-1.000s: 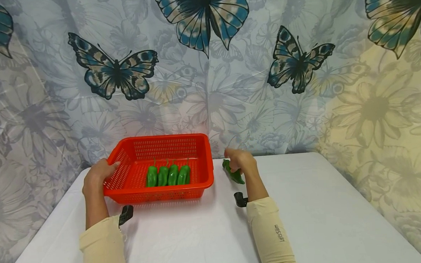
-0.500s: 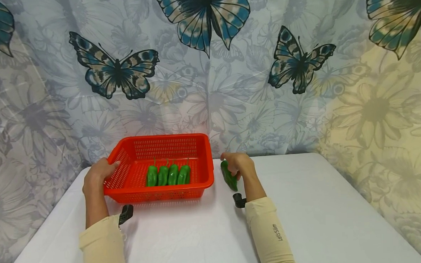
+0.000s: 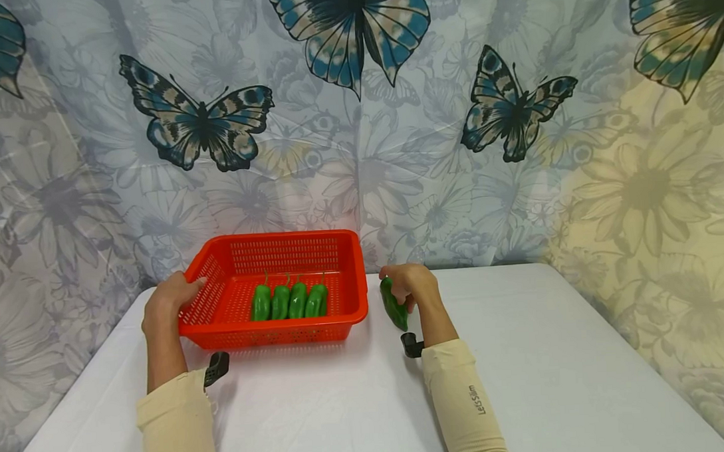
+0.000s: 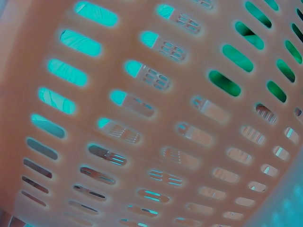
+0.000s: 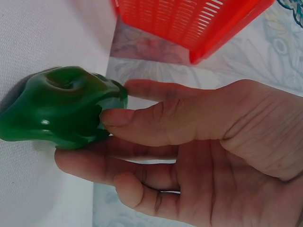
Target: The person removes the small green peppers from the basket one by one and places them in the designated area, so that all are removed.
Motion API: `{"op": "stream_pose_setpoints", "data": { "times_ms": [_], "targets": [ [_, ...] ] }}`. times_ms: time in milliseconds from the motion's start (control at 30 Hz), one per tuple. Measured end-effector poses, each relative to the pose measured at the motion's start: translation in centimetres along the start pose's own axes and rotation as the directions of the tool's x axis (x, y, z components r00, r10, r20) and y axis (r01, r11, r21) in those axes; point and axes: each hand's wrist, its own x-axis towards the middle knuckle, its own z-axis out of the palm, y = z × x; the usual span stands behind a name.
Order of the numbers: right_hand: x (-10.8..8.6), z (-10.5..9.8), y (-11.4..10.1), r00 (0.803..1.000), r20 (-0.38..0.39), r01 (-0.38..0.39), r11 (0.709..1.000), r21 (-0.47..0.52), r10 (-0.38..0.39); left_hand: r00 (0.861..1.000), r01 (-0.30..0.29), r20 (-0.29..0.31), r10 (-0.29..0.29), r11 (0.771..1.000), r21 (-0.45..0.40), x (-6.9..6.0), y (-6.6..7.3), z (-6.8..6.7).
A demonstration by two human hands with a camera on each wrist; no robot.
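Note:
My left hand [image 3: 168,303] grips the left end of a red perforated plastic basket [image 3: 287,324]. Inside the basket several green peppers [image 3: 297,300] lie side by side, stems toward the far wall. To the right of the basket, my right hand [image 3: 415,281] pinches another green pepper [image 3: 393,306] at the white tabletop. Up close in the right wrist view, thumb and fingers hold one end of this glossy pepper [image 5: 61,106], and its tapered end points away from the palm. Only the slotted basket wall [image 4: 142,109], in odd colours, fills the left wrist view; the left hand is hidden there.
A white cloth-covered table [image 3: 320,407] lies under everything. Behind it hangs a floral backdrop [image 3: 396,185] with large butterflies, close to the table's far edge. Black wrist cameras [image 3: 412,344] sit near both sleeve cuffs.
My right hand has shifted slightly left, and the pepper in it has turned so its lower tip points more toward me. My left hand and the basket have stayed put.

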Motion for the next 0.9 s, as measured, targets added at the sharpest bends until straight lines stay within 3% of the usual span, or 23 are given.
{"op": "stream_pose_setpoints", "data": {
  "times_ms": [567, 900],
  "targets": [
    [-0.28, -0.18, 0.28, 0.999, 0.031, -0.012, 0.997, 0.071, 0.01, 1.0, 0.002, 0.002, -0.002, 1.0, 0.006, 0.16, 0.02, -0.02],
    [-0.63, -0.69, 0.18, 1.0, 0.031, -0.002, 1.0, 0.004, 0.002, 1.0, 0.013, 0.004, -0.013, 0.999, 0.032, 0.13, 0.04, 0.02]
  ]
}}
